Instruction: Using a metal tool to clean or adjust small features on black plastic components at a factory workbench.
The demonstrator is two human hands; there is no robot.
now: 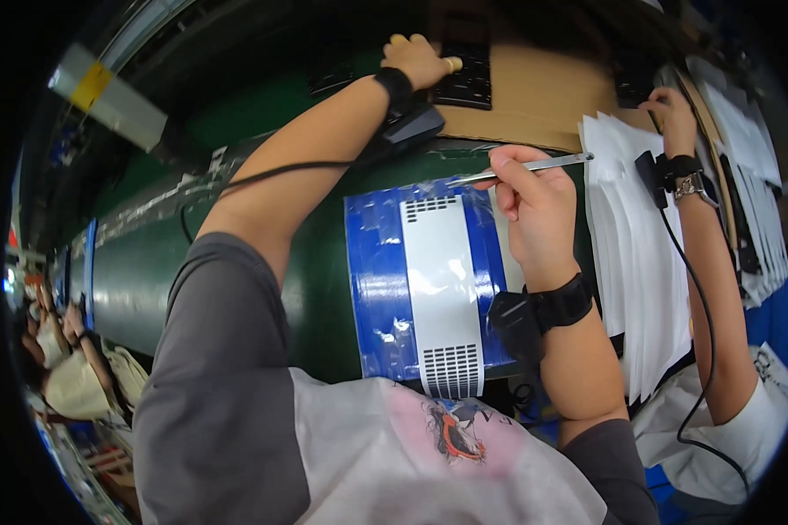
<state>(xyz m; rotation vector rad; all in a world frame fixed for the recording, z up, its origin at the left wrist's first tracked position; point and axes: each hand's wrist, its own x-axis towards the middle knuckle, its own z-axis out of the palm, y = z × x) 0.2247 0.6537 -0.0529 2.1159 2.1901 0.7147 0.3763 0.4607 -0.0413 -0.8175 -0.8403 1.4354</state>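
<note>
From my far-off seat, the biggest thing I see is the long green table. Next is the flat brown cardboard at the back. A tall pile of white sheets is on my right, with a co-worker's hand behind it. In front of me is a shiny blue board, and a long white strip lies down it. A black panel lies at the back, on the cardboard.

My left hand is up there, its thumb over the panel's edge. I can't tell if it grips the panel or just rests. My right hand pinches thin metal tweezers, with one end over the blue board's top edge.

The smallest things are the little black bits on the strip. I'd say the job is partway: the strip's middle is bare, but a few rows are left at the top and more at the bottom. I can't make out if the panel is done.
</note>
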